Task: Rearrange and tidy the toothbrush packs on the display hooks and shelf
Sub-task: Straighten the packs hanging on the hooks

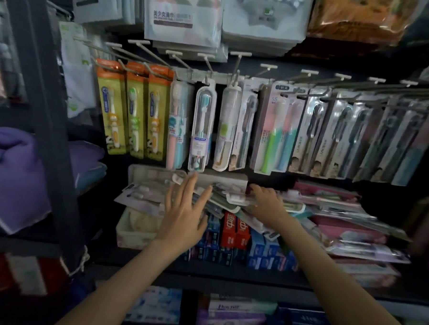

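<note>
By the tray [143, 171] of toothbrush packs [144, 193], right hand [268, 206] grips one (left hand [183, 215] splayed).

Glossy clear plastic blister packs [202, 127] hang on dull grey metal hooks [149, 52]; folded purple cloth [14, 176] looks soft, matt.

Three yellow toothbrush packs [112, 107] with orange tops hang in a row. Two clear toothbrush cases [202, 127] hang further right. Two red toothpaste boxes [230, 229] stand below. Two hands show: left hand [183, 218], right hand [268, 205]. The grey packs are too blurred to count.
</note>
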Demonstrator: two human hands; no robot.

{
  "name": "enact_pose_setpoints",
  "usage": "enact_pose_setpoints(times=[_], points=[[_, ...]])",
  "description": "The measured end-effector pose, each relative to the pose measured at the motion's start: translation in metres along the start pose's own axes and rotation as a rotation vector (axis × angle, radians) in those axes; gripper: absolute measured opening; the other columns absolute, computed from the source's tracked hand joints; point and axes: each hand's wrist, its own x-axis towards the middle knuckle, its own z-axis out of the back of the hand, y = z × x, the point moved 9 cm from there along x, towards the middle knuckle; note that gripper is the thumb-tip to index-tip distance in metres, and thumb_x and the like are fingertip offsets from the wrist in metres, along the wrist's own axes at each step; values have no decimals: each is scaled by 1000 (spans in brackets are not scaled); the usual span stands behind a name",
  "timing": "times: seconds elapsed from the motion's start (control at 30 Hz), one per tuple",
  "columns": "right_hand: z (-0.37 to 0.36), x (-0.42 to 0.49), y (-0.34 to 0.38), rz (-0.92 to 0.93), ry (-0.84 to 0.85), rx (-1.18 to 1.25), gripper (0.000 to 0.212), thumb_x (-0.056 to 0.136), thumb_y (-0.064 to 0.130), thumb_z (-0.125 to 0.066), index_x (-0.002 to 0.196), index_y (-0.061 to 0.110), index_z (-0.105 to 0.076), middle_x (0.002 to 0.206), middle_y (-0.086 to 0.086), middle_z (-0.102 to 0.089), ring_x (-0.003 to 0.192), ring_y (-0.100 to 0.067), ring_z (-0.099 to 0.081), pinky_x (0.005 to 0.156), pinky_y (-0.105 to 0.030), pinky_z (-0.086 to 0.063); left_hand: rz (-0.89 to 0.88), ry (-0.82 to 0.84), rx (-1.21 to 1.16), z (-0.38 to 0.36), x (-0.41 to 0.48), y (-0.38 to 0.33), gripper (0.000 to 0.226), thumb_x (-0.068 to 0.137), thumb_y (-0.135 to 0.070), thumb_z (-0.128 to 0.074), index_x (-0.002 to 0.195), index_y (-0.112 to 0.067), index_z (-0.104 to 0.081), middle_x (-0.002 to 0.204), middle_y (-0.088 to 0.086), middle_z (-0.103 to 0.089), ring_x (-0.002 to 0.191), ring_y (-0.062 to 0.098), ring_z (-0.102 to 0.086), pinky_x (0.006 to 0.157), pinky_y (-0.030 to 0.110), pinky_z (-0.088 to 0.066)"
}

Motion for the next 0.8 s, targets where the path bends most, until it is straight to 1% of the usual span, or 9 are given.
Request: enact_pose_setpoints(times=[0.03, 0.1, 0.27, 0.4, 0.5, 0.6, 0.67, 0.73, 0.8], points=[[-9, 0, -9, -10, 51, -62, 59, 93, 36, -52, 143, 17, -28, 145, -9, -36, 134, -30, -29, 107, -43, -24, 2, 16, -11, -1, -3, -3, 75, 73, -25, -74, 140, -18, -40, 150, 18, -21, 137, 34, -20, 103, 61, -28], [-16, 3, -17, -2, 50, -123, 53, 94, 35, -49, 142, 19, -32, 144, -6, -36, 133, -28, -29, 109, -45, -21, 10, 46, -20, -4, -7, -8, 72, 71, -24, -74, 137, -17, -45, 148, 16, -23, 135, 33, -22, 103, 60, -29], [1, -4, -7, 74, -90, -201, 50, 90, 35, -56, 133, 12, -42, 124, -10, -42, 117, -28, -40, 99, -39, -33, 22, 50, -41, -4, -4, -18, 70, 72, -21, -74, 136, -17, -46, 144, 21, -35, 131, 32, -26, 103, 56, -30], [21, -19, -3, 126, -219, -88, 47, 86, 8, -58, 128, 13, -39, 119, -9, -40, 108, -31, -49, 80, -33, -38, 35, 32, -38, 0, 5, -21, 70, 70, -23, -77, 133, -14, -50, 139, 21, -43, 126, 30, -29, 100, 53, -36], [40, -30, 2, 197, -294, -53, 47, 89, 11, -55, 133, 12, -38, 128, -8, -46, 114, -28, -47, 88, -33, -38, 30, 15, -17, 5, 16, -23, 70, 69, -26, -78, 132, -13, -50, 138, 21, -45, 126, 31, -31, 98, 53, -38], [65, -39, 11, 275, -389, -48, 51, 90, 19, -58, 137, 15, -37, 130, -6, -49, 118, -25, -45, 95, -33, -36, 36, -18, -41, 15, 30, -22, 71, 70, -25, -79, 133, -12, -48, 139, 20, -43, 126, 35, -41, 99, 52, -37], [86, -46, 19, 324, -462, -15, 64, 90, 22, -61, 144, 19, -29, 123, -6, -52, 111, -25, -48, 91, -33, -39, 35, -67, -52, 26, 41, -21, 73, 71, -25, -78, 135, -12, -45, 139, 19, -43, 126, 32, -36, 98, 51, -38], [109, -53, 30, 351, -511, 28, 80, 92, 28, -59, 151, 26, -5, 111, -4, -52, 98, -22, -50, 80, -32, -43, 31, -126, -57, 40, 53, -17, 74, 69, -23, -79, 134, -11, -45, 137, 20, -44, 124, 30, -33, 97, 51, -39], [132, -57, 42, 348, -552, 58, 88, 93, 36, -54, 143, 39, 19, 102, -1, -47, 84, -17, -47, 65, -27, -43, 37, -158, -41, 52, 64, -10, 74, 68, -21, -79, 133, -9, -46, 136, 21, -44, 122, 33, -34, 97, 53, -39]])
